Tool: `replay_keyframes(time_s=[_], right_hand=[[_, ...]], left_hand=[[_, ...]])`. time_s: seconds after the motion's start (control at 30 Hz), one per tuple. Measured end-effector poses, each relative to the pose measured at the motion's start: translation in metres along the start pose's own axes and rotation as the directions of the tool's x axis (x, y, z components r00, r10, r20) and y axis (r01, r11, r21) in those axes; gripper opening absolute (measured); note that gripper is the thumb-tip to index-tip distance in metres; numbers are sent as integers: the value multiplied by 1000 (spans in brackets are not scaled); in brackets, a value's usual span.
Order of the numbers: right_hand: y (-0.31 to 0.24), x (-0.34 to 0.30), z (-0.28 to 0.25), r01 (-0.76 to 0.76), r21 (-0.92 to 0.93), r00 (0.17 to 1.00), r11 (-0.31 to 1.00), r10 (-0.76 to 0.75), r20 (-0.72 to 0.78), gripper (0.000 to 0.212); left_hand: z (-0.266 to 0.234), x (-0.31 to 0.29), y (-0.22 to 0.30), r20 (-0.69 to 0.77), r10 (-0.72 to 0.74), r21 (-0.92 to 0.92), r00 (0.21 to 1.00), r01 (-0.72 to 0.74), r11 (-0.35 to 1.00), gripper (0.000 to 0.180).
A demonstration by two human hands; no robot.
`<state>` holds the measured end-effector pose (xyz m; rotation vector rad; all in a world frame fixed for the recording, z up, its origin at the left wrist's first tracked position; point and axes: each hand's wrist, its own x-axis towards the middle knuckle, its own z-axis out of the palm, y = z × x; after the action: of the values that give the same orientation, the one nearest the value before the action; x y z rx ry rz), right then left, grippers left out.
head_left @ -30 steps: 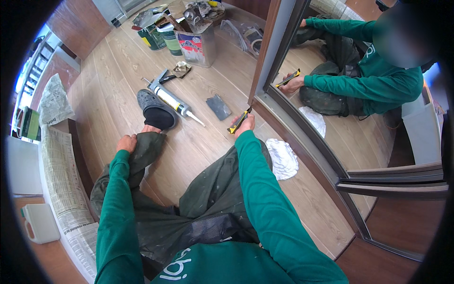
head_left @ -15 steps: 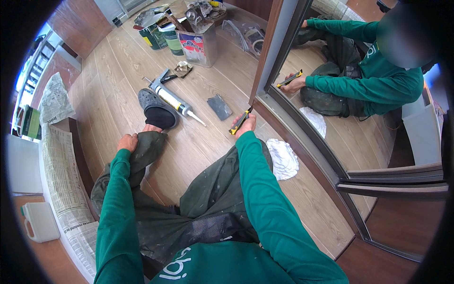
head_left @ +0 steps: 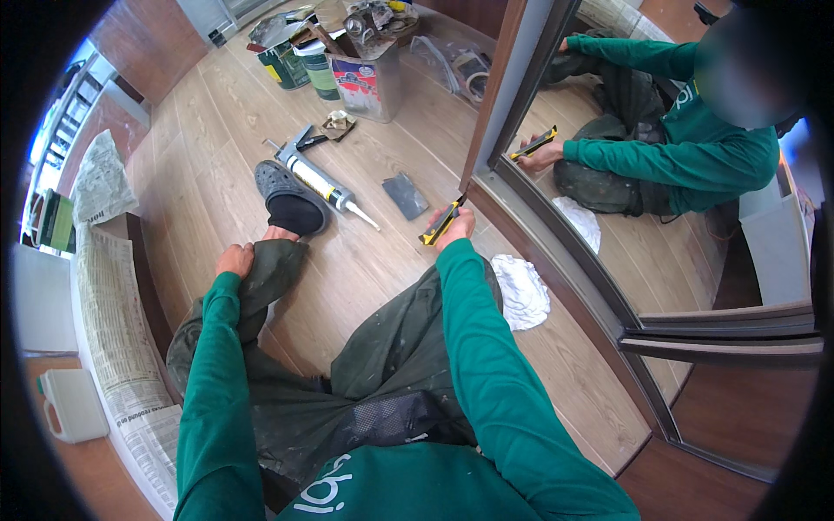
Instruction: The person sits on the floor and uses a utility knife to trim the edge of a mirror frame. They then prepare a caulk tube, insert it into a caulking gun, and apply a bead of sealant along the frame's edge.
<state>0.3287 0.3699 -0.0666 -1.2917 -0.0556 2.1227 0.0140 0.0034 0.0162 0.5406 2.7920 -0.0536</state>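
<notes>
A yellow and black utility knife is in my right hand, with fingers closed round its handle and its front end near the foot of the mirrored door's frame. My left hand is closed on the lower trouser leg, just above the ankle; some of its fingers are hidden. Beyond my left foot lies a caulking gun holding a white-nozzled cartridge. A flat grey rectangular piece rests on the floor between the gun and the knife. Beside my right forearm sits a crumpled white cloth.
A mirrored sliding door stands along the right, reflecting me. Paint cans and a square tin full of tools are at the back. Newspaper covers a ledge on the left, near a white jug.
The view has shifted very slightly. My right hand has turned the knife a little; my left hand stays on the trouser leg.
</notes>
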Motion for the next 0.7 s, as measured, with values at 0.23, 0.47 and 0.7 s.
replay_keyframes(time_s=[0.23, 0.47, 0.7], right_hand=[[-6, 2, 6, -19, -51, 997, 999, 15, -72, 28], [-19, 30, 10, 45, -119, 997, 992, -52, -60, 31], [-28, 54, 2, 71, -134, 996, 988, -77, -43, 20]], left_hand=[[-4, -6, 3, 7, 58, 34, 998, -59, 998, 64], [9, 8, -9, 14, 151, 118, 988, -152, 981, 63], [15, 12, -10, 6, 42, 39, 999, -42, 998, 65]])
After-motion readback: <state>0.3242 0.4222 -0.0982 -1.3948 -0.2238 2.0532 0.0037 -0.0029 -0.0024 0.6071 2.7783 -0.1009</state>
